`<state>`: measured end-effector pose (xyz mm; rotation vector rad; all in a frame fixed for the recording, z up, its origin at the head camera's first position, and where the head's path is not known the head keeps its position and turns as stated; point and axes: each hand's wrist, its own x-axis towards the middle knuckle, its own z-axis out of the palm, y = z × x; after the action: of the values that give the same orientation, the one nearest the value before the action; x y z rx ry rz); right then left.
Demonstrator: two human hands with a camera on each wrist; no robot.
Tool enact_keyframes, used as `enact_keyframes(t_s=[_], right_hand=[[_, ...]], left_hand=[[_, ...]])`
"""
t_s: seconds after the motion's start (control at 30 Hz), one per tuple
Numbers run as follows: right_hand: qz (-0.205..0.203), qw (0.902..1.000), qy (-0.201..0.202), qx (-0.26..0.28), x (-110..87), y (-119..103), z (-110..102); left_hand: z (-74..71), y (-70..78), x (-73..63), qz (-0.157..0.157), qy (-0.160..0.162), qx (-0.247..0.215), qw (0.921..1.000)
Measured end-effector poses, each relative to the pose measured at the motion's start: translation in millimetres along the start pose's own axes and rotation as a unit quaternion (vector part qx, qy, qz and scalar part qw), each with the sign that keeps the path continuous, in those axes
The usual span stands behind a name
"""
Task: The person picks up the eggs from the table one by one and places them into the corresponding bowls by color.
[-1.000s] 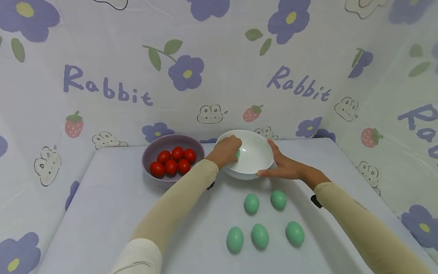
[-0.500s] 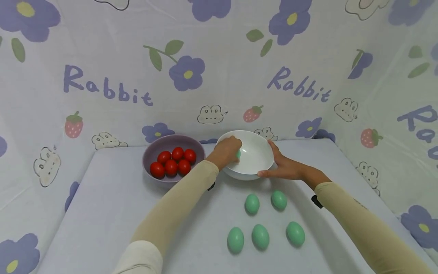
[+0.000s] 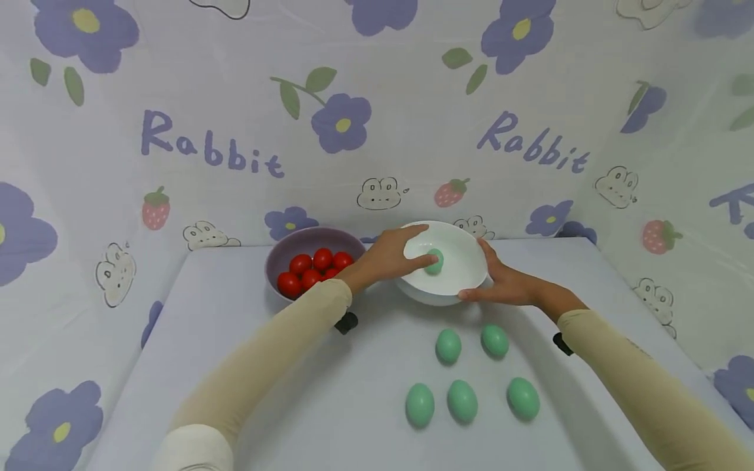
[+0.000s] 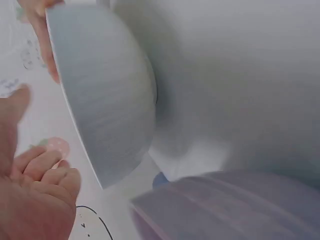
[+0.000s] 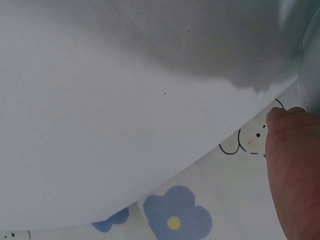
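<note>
In the head view, a green egg [image 3: 434, 264] lies inside the white bowl [image 3: 462, 261]. My left hand [image 3: 390, 254] is at the bowl's left rim, thumb and fingers spread apart, holding nothing. The left wrist view shows that left hand [image 4: 42, 192] apart from the outer wall of the white bowl [image 4: 105, 95]. My right hand [image 3: 506, 282] grips the bowl's right side, thumb at the front rim and fingers around the far side. Part of my right hand [image 5: 295, 165] fills the right edge of the right wrist view.
Left of the white bowl stands a purple bowl [image 3: 277, 258] with several red egg-shaped objects [image 3: 312, 278], partly hidden by my left forearm. In front of the white bowl, several green eggs [image 3: 462, 401] lie on the white tabletop [image 3: 330, 399]. A patterned cloth [image 3: 412, 118] hangs behind.
My left hand has let go of the green egg, opened its fingers and drawn back to the left. The egg now rests in the white bowl. The whole view has shifted slightly.
</note>
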<state>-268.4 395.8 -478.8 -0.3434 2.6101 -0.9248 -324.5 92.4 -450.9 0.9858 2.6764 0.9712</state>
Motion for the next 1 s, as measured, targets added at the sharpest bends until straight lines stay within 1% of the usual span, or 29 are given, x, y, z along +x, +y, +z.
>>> enact_keyframes(t_s=[0.1, 0.23, 0.3, 0.37, 0.43, 0.5, 0.6, 0.67, 0.77, 0.93, 1.0], right_hand=[[-0.006, 1.0000, 0.000, 0.000, -1.7, 1.2, -3.1], [-0.005, 1.0000, -0.003, -0.004, -1.9, 1.4, -5.9], [-0.006, 1.0000, -0.005, -0.004, -0.9, -0.1, -6.8], [-0.012, 0.9999, -0.006, -0.004, 1.1, -3.3, -7.3], [-0.022, 0.9997, -0.008, -0.002, 3.6, -7.3, -7.2], [-0.027, 0.9996, -0.011, -0.001, 5.7, -11.9, -6.3], [-0.025, 0.9996, -0.009, 0.002, 6.4, -12.1, -5.8], [-0.019, 0.9998, -0.005, 0.001, 6.7, -11.0, -4.9], [-0.021, 0.9997, 0.007, 0.003, 8.1, -8.7, -3.0], [-0.025, 0.9995, 0.017, 0.010, 10.0, -9.3, 2.5], [-0.018, 0.9997, 0.017, 0.009, 10.8, -10.7, 4.5]], left_hand=[[-7.6, 5.1, -22.7, 0.013, 0.017, -0.050, 0.9985], [-17.4, 14.3, -54.0, 0.035, 0.034, -0.078, 0.9958], [-19.2, 18.6, -68.8, 0.046, 0.033, -0.085, 0.9948], [-16.8, 21.3, -83.6, 0.052, 0.024, -0.093, 0.9941], [-11.1, 23.5, -99.9, 0.052, 0.010, -0.097, 0.9939], [-2.5, 23.8, -117.4, 0.051, -0.009, -0.100, 0.9936], [13.7, 25.5, -139.9, 0.054, -0.045, -0.127, 0.9894], [24.3, 25.8, -151.9, 0.057, -0.067, -0.148, 0.9851], [36.7, 26.7, -165.5, 0.058, -0.091, -0.167, 0.9800], [49.1, 28.0, -180.5, 0.041, -0.104, -0.173, 0.9785], [53.1, 27.7, -185.2, 0.035, -0.107, -0.172, 0.9787]])
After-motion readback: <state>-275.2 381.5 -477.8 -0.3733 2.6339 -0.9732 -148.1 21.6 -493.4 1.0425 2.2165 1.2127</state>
